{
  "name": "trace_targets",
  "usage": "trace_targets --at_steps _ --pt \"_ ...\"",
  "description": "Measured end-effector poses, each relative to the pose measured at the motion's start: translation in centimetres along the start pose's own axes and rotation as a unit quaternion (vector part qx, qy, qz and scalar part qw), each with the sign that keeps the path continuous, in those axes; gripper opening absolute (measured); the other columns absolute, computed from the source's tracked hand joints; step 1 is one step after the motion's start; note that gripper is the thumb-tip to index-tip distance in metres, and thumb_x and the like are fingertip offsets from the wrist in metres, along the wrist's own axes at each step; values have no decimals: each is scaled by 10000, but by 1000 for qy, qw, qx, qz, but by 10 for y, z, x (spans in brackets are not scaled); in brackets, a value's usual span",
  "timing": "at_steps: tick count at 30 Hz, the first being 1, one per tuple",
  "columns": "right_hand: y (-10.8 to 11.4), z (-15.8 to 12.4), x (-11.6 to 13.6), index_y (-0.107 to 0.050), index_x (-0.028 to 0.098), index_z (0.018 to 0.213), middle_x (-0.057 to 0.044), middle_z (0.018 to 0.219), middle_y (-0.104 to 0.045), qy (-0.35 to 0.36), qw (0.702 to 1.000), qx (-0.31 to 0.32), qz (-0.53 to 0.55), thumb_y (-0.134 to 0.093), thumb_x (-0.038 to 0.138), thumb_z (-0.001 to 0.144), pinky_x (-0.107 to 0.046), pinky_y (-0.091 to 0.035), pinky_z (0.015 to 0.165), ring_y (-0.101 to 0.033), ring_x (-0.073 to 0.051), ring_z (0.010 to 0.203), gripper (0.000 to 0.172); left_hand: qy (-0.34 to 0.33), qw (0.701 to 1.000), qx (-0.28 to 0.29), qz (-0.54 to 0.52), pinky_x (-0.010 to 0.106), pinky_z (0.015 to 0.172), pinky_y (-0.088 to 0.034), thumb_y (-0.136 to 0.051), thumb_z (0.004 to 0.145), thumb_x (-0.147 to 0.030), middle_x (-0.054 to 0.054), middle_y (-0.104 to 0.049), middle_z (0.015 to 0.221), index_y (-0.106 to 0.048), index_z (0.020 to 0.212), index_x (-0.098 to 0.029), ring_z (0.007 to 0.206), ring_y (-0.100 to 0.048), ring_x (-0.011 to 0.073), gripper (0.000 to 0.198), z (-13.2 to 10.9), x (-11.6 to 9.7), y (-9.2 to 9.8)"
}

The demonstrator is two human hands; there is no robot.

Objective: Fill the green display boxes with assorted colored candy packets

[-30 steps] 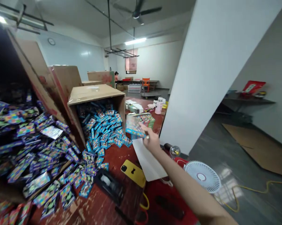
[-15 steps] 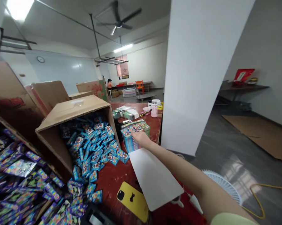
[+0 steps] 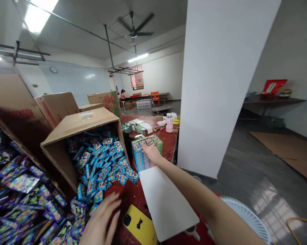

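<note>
My right hand reaches forward and has its fingers closed on the upper part of a block of colourful printed packs; some fingertips are hidden. Low in the view is my left hand, blurred, its fingers apart and nothing in them. It hovers beside a yellow phone lying on the red table. A white board lies under my right forearm, its far end close to the block. Small blue packs spill from a tipped cardboard box to the left.
Many purple packs are heaped at the left. Farther along the table are white-and-green cartons and a pink bottle. A white pillar stands to the right, above a white slatted basket. A person sits far back.
My left hand has come into view from below, over the table by the phone. My right hand stays at the block of packs. The view has shifted slightly.
</note>
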State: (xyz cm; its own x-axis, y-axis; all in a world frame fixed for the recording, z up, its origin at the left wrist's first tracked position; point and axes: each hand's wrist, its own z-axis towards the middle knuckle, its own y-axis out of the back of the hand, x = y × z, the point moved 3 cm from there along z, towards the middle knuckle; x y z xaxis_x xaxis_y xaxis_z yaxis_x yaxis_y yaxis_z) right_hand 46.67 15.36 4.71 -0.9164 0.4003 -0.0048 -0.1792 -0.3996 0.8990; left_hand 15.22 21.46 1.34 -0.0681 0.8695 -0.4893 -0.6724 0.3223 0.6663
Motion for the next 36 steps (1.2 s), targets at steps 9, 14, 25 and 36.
trace_targets --at_steps 9,14,25,36 --pt "-18 -137 45 -530 255 1287 -125 1255 -604 98 991 19 83 -615 395 809 -372 -471 914 -567 -260 1138 505 -86 972 177 132 422 1143 -208 -692 662 -152 179 -361 1470 -372 1366 -126 1381 -280 292 774 212 -19 -106" --pt "-69 -276 66 -499 266 1326 -122 1250 -613 108 994 15 0 -554 361 823 -429 -488 835 -579 -293 1129 515 -9 973 196 119 569 1091 -144 -844 487 -289 303 -331 1439 -315 1390 -78 1358 -249 435 1069 244 -14 -137" --pt "66 -121 -26 -684 183 856 -93 786 -686 -44 997 -4 -64 -402 204 919 -296 -384 702 -607 -194 769 290 53 962 264 -49 517 1076 -217 -343 791 -718 198 -496 1366 -503 1295 -130 1299 -389 373 791 232 -15 -122" --pt "89 -37 -53 -662 162 702 -70 765 -717 27 999 12 -24 -664 356 804 -300 -297 697 -614 -195 767 218 69 942 226 -238 381 914 -471 -629 755 -535 68 -680 1126 -607 1189 -219 1055 -611 255 537 181 -43 -92"
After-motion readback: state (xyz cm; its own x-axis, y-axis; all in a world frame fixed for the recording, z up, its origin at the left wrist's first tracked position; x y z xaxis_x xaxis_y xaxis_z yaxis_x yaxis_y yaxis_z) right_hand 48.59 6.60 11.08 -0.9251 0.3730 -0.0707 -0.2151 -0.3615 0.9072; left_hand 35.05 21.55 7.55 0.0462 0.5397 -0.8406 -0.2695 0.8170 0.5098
